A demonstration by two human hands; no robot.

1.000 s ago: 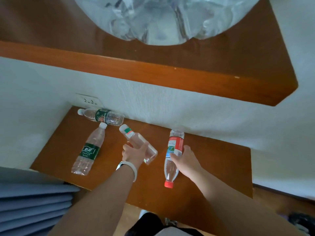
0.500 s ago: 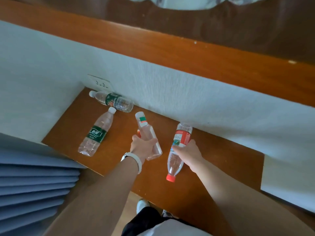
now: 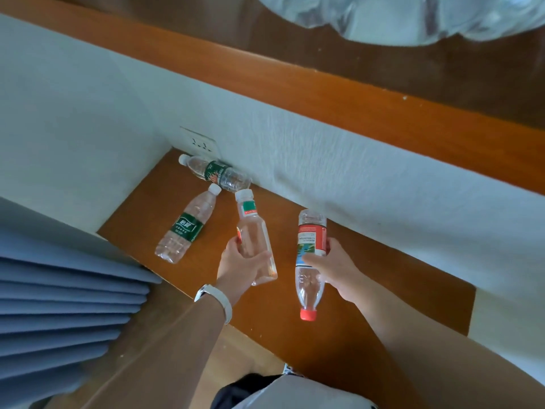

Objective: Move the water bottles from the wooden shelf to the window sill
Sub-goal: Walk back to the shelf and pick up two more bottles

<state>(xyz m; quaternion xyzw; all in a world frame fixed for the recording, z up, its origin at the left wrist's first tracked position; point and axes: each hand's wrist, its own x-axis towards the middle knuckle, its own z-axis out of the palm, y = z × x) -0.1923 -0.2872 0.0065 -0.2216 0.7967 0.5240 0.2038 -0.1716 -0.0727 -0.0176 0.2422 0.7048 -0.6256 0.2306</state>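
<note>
- While each hand already has a bottle, the step looks like the lift away: the left hand (image 3: 240, 265), a white wristband (image 3: 218, 299) behind it, wraps its fingers round the lower body of the clear square-shouldered bottle with a white cap (image 3: 253, 228), cap pointing away.
- The right hand (image 3: 333, 267) curls thumb and fingers round the middle of the clear round bottle with a red label and red cap (image 3: 309, 261), cap towards the person. Turning it upright on the way would ease the set-down.
- Both bottles are over the brown wooden shelf (image 3: 383, 290); whether they hang clear of it is hard to tell from above.
- Beyond, a green-labelled clear bottle (image 3: 184, 228) lies on the shelf.
- A second green-labelled bottle (image 3: 216, 174) lies against the wall under a white socket (image 3: 200, 141). The white cap is just by its base, so raise straight up.
- Farthest, the long wooden ledge (image 3: 324, 93) may be the sill.
</note>
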